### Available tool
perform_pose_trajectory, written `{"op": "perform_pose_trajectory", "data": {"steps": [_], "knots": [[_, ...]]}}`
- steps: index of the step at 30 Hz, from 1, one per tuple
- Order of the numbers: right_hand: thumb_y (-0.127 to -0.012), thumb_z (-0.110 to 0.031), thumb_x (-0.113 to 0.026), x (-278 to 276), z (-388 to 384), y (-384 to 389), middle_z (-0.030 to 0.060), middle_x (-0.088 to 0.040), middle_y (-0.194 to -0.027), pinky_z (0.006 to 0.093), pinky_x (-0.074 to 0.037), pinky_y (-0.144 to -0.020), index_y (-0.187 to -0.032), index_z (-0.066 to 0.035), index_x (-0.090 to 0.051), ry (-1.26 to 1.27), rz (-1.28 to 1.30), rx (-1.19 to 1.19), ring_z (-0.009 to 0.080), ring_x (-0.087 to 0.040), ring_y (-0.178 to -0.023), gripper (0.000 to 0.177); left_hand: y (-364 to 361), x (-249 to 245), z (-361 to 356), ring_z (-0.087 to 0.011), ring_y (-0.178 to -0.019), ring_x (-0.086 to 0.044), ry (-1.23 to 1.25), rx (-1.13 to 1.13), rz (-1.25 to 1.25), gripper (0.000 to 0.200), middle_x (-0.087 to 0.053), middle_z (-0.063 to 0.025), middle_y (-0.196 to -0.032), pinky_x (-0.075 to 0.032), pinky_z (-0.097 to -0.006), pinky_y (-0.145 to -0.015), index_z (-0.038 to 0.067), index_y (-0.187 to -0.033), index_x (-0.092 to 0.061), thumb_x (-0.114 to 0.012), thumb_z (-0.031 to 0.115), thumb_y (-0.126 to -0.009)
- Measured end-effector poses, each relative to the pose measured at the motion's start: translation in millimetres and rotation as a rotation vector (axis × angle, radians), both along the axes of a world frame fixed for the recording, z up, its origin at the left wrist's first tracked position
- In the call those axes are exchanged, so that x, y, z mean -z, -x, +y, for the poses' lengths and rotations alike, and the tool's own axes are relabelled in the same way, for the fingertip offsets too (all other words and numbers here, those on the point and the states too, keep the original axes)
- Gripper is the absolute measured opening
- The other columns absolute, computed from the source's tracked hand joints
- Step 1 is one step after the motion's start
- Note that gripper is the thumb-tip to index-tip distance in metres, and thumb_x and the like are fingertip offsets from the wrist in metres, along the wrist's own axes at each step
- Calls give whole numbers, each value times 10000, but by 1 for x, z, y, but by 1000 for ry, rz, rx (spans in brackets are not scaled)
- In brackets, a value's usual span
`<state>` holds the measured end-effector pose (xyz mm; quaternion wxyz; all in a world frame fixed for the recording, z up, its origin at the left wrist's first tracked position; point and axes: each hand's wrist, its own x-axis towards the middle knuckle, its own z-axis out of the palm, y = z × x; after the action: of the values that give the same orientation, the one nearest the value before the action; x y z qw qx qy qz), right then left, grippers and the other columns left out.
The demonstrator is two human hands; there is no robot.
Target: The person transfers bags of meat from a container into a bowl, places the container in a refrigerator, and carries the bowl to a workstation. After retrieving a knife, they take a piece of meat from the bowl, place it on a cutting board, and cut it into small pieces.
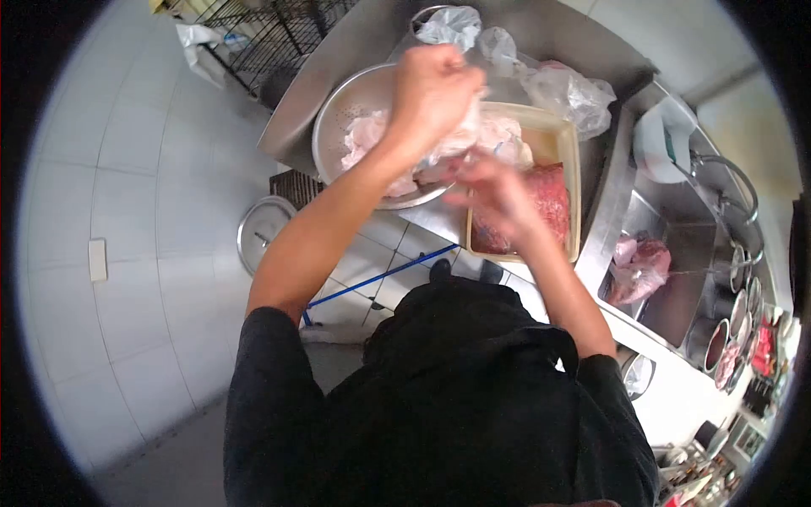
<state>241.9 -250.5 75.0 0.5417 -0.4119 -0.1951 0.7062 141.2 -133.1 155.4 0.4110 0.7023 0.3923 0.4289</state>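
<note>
My left hand (439,89) is closed in a fist above the right side of a metal colander (325,139). From it hangs a pale, translucent plastic bag (460,139), partly hidden by the hand. Pieces of pale raw meat (365,139), which look like chicken, lie in the colander. Lower and to the right, my right hand (498,194) is smeared by motion, its fingers apart, over the near left part of a cream rectangular tub (574,194). Inside the tub are a package of red meat (547,203) and more pale pieces (503,135) at its far side.
Crumpled clear bags (574,93) lie behind the tub on the metal counter. On the right, a sink (667,220) holds bagged meat (639,266) near a faucet (743,186). A wire rack (279,38) stands at back left, a round lid (263,232) lower down.
</note>
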Motion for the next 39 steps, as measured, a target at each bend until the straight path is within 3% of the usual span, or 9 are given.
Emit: {"op": "perform_pose_trajectory", "data": {"steps": [3,10,14,15,16,22,25,31,39], "knots": [[-879,-66,-587,4,24,44,115,-584,-1156,463,-534,-858,-1269,6,-472,-2,82,36,224,-611,-990,413,29,5,7,-63,-518,-457,232,-47,-53,120,-520,15,-594,-349,-243,-472,41,-656,-577,-633,72,-758],[-798,6,-623,-23,60,100,144,-628,-998,307,-491,-545,-1336,-8,-441,-110,-354,360,187,-627,-742,568,74,17,49,-107,-530,-500,477,-122,-297,84,-552,-27,-645,-372,-242,-484,24,-710,-580,-628,53,-772],[-817,-108,-735,39,89,113,96,-643,-914,355,-501,-612,-1228,-16,-537,-413,-1302,763,162,-619,-724,465,73,20,49,-110,-536,-509,454,-62,-220,69,-562,-38,-661,-383,-250,-492,15,-753,-597,-624,71,-783],[-851,-137,-730,48,99,101,94,-662,-842,339,-490,-602,-1146,8,-600,-410,-1129,695,145,-609,-692,354,74,17,57,-112,-531,-505,448,-42,-200,72,-556,-35,-656,-384,-251,-493,16,-755,-598,-624,76,-785],[-856,-134,-688,38,107,91,222,-690,-862,426,-508,-741,-1019,7,-663,-265,-1064,622,357,-678,-788,217,80,15,68,-114,-526,-501,442,-25,-179,75,-551,-31,-652,-385,-251,-493,17,-758,-600,-624,81,-788],[-838,-141,-611,-60,173,73,191,-715,-838,385,-530,-762,-966,0,-717,-443,-1072,252,318,-708,-835,219,125,76,134,-129,-533,-492,776,6,-238,119,-500,-11,-622,-394,-264,-498,59,-728,-579,-612,123,-823],[-776,-118,-621,-37,187,65,194,-719,-973,362,-537,-761,-1115,-9,-682,-497,-1721,75,283,-714,-907,361,119,91,120,-135,-503,-475,736,-25,-258,120,-489,-14,-610,-394,-287,-479,57,-705,-557,-623,120,-783],[-791,-161,-719,44,201,28,84,-654,-1003,277,-485,-673,-1424,-99,-487,-348,-883,-137,148,-571,-723,676,125,93,93,-116,-503,-438,592,90,-141,145,-479,-22,-605,-379,-280,-493,54,-646,-511,-566,66,-779],[-819,-183,-734,49,206,40,81,-673,-704,333,-498,-574,-877,13,-724,-216,-948,19,150,-614,-618,205,150,101,81,-120,-575,-499,506,99,-132,117,-539,-37,-655,-399,-255,-540,34,-721,-546,-574,96,-815]]}}
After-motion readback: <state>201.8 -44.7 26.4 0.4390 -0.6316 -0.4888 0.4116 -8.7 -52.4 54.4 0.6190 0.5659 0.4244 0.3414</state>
